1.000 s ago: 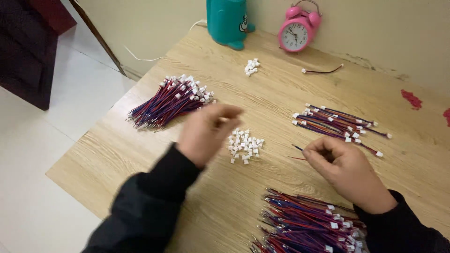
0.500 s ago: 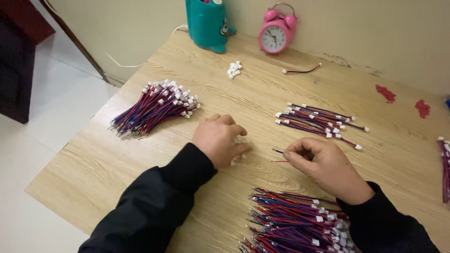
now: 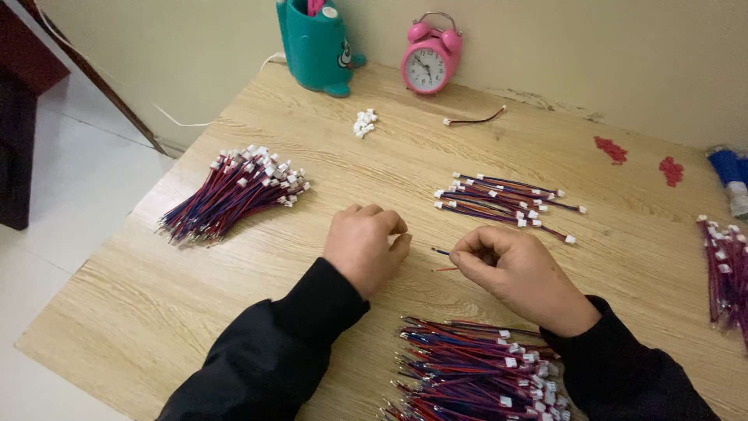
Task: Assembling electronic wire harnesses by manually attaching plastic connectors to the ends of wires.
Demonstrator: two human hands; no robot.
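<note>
Since half a second ago, barely shifted: left hand curled shut on table, right hand pinching one red-blue wire beside it. Around right hand: four wire bundles, nearest below.

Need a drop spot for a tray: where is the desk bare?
Bare: front-left corner of the desk, below the left bundle; also a strip between that bundle and the mug. Crowded: around both hands, left hand and right hand, plus the near bundle.
</note>
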